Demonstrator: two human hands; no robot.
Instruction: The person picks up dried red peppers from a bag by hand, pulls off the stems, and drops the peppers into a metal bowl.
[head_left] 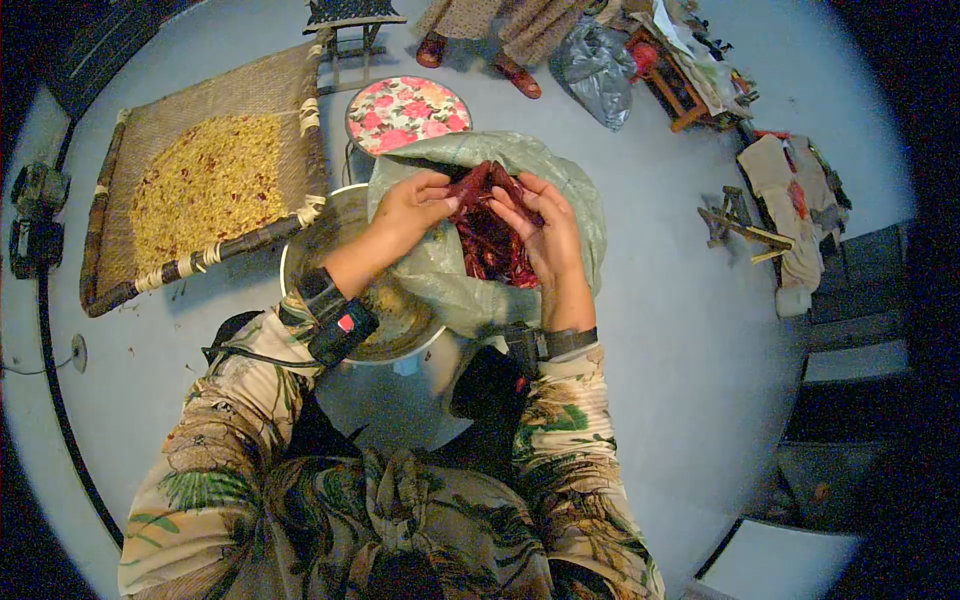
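Left hand [408,208], right hand [548,232], chili [481,184] crosswise

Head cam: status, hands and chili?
Left hand and right hand both pinching one dried red chili. Over open green bag. Metal bowl beneath; nothing blocking.

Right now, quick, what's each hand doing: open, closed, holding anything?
Left hand: closed, pinching one end of a dried red chili.
Right hand: closed, pinching the other end of it, over the green bag.

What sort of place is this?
Likely a home floor used for preparing food by hand: a woven tray of yellowish seeds, a metal bowl, a bag of dried red chillies.
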